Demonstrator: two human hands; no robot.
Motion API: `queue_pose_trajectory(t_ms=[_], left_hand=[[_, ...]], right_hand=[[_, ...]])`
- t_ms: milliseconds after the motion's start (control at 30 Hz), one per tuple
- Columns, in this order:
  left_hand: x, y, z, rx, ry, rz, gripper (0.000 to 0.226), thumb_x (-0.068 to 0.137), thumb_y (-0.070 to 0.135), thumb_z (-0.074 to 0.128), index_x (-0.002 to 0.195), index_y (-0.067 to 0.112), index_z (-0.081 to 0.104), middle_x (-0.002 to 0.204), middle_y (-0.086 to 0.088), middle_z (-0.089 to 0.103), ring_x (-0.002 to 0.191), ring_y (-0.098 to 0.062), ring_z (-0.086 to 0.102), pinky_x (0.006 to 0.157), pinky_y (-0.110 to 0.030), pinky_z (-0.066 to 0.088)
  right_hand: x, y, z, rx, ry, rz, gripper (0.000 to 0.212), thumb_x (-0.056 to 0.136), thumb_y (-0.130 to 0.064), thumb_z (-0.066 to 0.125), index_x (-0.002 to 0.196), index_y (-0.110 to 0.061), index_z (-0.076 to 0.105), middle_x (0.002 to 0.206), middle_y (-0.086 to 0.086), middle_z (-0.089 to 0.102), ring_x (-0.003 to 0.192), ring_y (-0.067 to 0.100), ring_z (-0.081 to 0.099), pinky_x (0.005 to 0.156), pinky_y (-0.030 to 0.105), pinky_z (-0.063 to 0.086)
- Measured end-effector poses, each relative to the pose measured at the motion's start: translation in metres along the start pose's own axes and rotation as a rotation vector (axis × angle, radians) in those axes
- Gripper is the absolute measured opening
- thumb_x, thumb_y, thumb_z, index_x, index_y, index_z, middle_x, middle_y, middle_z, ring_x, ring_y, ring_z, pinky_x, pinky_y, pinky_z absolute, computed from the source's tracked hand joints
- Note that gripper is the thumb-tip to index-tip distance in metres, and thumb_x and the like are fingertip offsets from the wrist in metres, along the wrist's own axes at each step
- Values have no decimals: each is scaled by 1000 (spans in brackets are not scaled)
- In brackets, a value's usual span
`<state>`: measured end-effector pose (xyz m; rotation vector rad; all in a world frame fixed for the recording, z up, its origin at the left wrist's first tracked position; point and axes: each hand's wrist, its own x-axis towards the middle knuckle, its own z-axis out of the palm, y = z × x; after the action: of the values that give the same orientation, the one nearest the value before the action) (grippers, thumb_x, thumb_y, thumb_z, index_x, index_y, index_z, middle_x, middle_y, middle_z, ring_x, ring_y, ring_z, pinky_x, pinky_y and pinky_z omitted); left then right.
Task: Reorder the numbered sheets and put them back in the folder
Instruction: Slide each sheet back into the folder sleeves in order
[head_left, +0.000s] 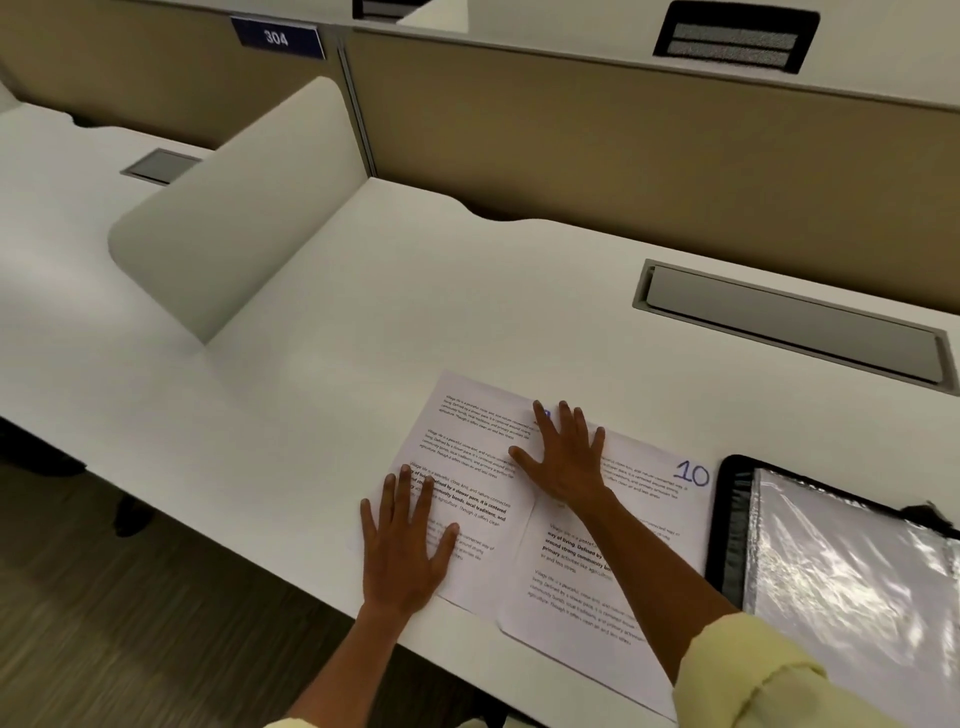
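Both hands, left and right, lie flat (fingers seemingly spread).

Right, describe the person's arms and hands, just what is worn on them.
Both hands, left hand and right hand, are bare: no gloves, rings, watch or bracelets show. Each arm wears a pale yellow sleeve pushed up above the forearm, its cuff bunched in soft folds. The left sleeve barely shows at the bottom edge.
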<state>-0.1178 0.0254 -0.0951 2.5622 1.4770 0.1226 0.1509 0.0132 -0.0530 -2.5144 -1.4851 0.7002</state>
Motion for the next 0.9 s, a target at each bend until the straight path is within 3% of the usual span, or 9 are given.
queue_pose_trajectory(t_ms=[167,300,433,533,633,700,767,833,900], left_hand=[[0,0,0,-7,3,-6,76,95,63,34,157,22,20,166,-4,4,153,-24,1,121,-57,8],[1,-1,0,-19,5,-6,76,95,63,36,157,22,20,166,-4,5,153,-24,1,121,-57,7],[0,-1,0,-22,8,-5,76,95,63,37,157,23,19,166,-4,3,153,-24,1,121,-57,7],[0,-1,1,-21,10,-3,76,95,63,36,157,23,18,166,-4,3,153,-24,1,121,-57,8],[0,-1,1,-33,17,2,76,95,64,36,157,22,20,166,-4,5,153,-24,2,121,-57,9],[1,-1,2,-35,20,3,76,94,64,35,157,22,21,166,-4,6,153,-24,3,121,-57,9],[1,-1,2,-41,25,6,77,94,64,34,157,21,22,166,-4,7,153,-25,4,121,-57,9],[0,-1,2,-42,26,8,77,94,64,34,157,22,20,166,-4,6,153,-25,3,121,-57,9],[0,-1,2,-46,24,9,77,94,65,33,157,22,20,166,-4,6,153,-25,3,120,-57,9]], right_hand=[[13,1,-2,48,95,-28,80,95,-68,43,160,-30,15,162,8,21,153,26,6,121,55,-2],[22,5,-2,92,167,-68,75,94,-63,50,155,-25,31,137,6,50,138,24,35,122,55,11],[19,2,-2,232,210,-84,71,94,-53,59,153,-20,37,130,5,56,131,24,46,123,48,12],[10,-4,-3,491,217,-77,73,93,-44,66,154,-20,33,146,4,50,138,21,43,122,38,19],[1,-11,-5,788,217,-31,84,88,-37,76,155,-28,27,143,2,55,128,18,54,110,36,44],[-7,-16,-5,901,231,7,95,84,-31,81,157,-29,20,115,3,70,99,13,67,88,25,56],[-15,-21,-4,946,228,60,102,82,-29,82,158,-28,15,98,0,70,83,6,67,69,13,53],[-25,-26,-3,989,187,100,97,82,-29,83,157,-27,22,104,-2,68,87,4,66,68,13,52],[-33,-28,3,962,120,110,78,82,-29,82,149,-20,41,114,2,68,92,10,67,71,14,52]])
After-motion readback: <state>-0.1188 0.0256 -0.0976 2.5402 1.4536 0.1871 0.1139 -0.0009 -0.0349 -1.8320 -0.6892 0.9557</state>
